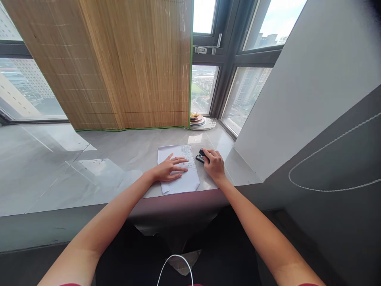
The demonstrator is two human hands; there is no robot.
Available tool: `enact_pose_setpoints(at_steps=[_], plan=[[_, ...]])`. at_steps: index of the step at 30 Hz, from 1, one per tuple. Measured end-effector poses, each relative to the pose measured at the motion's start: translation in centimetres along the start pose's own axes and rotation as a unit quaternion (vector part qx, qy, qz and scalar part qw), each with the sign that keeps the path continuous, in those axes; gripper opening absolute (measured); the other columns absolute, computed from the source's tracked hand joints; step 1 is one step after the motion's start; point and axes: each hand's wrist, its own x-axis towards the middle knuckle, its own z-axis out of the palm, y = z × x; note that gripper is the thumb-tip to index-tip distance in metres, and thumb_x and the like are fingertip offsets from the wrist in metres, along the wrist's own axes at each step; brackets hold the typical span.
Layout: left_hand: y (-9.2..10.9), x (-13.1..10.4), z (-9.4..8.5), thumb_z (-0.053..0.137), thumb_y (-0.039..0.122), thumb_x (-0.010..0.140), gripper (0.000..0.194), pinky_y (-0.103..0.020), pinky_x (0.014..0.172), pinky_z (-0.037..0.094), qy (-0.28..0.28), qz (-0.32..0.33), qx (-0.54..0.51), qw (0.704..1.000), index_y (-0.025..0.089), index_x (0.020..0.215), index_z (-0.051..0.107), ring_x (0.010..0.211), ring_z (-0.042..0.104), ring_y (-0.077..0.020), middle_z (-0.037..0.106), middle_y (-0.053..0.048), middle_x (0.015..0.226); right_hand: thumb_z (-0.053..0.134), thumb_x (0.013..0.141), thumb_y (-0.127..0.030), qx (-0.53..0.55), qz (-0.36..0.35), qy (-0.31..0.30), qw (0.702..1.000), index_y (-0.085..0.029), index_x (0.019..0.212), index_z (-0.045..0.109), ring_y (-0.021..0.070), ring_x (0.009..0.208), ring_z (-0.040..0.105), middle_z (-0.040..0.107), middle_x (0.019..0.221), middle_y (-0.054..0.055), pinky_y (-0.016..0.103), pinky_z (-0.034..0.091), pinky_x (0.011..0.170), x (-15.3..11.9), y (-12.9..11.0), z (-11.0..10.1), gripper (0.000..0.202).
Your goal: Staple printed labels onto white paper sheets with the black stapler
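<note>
White paper (178,185) with dense writing at its upper right lies near the front edge of the grey marble sill; its lower corners look curled or folded. My left hand (170,168) rests flat on it, fingers spread, with nothing in its grasp. Just right of the paper, my right hand (214,163) is closed around a small black stapler (200,158), whose front end points left towards the paper without touching it. The palm hides the stapler's rear part.
The marble sill (113,174) runs under the windows. A bamboo blind (133,71) hangs behind it. Stacked plates (205,123) stand in the back corner. A white wall (285,87) and a beaded cord (309,189) are on the right.
</note>
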Motion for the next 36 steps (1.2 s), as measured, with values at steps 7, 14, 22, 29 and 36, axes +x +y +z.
enact_pose_setpoints(at_steps=[7, 14, 22, 29, 36], plan=[[-0.1, 0.0, 0.1, 0.058, 0.036, 0.103, 0.042, -0.075, 0.127, 0.009, 0.0, -0.004, -0.005, 1.0, 0.038, 0.144, 0.067, 0.155, 0.042, -0.035, 0.044, -0.01, 0.169, 0.051, 0.101, -0.018, -0.003, 0.002, 0.0, 1.0, -0.025, 0.142, 0.069, 0.0302, 0.109, 0.06, 0.073, 0.121, 0.01, 0.044, 0.053, 0.093, 0.0, 0.1, 0.1, 0.045], [0.2, 0.0, 0.0, 0.055, 0.036, 0.104, 0.044, -0.073, 0.128, 0.011, -0.002, -0.008, -0.012, 1.0, 0.034, 0.148, 0.064, 0.153, 0.044, -0.0345, 0.045, -0.012, 0.168, 0.052, 0.101, -0.018, 0.001, 0.004, 0.001, 1.0, -0.025, 0.142, 0.069, 0.0304, 0.109, 0.06, 0.073, 0.121, 0.01, 0.044, 0.053, 0.093, 0.0, 0.1, 0.1, 0.045], [-0.2, 0.0, 0.3, 0.057, 0.035, 0.103, 0.039, -0.073, 0.128, 0.01, 0.01, -0.004, -0.008, 1.0, 0.037, 0.139, 0.071, 0.153, 0.045, -0.0339, 0.048, -0.01, 0.165, 0.051, 0.102, -0.019, 0.002, 0.003, 0.002, 1.0, -0.025, 0.142, 0.069, 0.0306, 0.109, 0.06, 0.073, 0.121, 0.01, 0.045, 0.053, 0.093, 0.0, 0.2, 0.1, 0.044], [-0.2, -0.2, 0.1, 0.061, 0.04, 0.102, 0.04, -0.066, 0.13, 0.012, 0.058, -0.008, -0.019, 0.998, 0.033, 0.141, 0.069, 0.149, 0.048, -0.0321, 0.051, -0.011, 0.161, 0.052, 0.102, -0.019, -0.007, -0.001, 0.007, 1.0, -0.023, 0.141, 0.07, 0.0295, 0.109, 0.061, 0.074, 0.12, 0.01, 0.044, 0.053, 0.095, 0.0, 0.1, 0.0, 0.043], [-2.7, -1.0, -0.8, 0.055, 0.044, 0.104, 0.032, -0.04, 0.109, 0.047, 0.311, -0.111, -0.096, 0.939, 0.021, 0.114, 0.075, 0.119, 0.064, -0.0243, 0.069, -0.011, 0.123, 0.058, 0.093, -0.018, -0.049, 0.028, -0.029, 0.998, -0.026, 0.15, 0.062, 0.0268, 0.105, 0.067, 0.074, 0.12, 0.007, 0.036, 0.056, 0.085, -0.3, -0.2, -0.2, 0.058]])
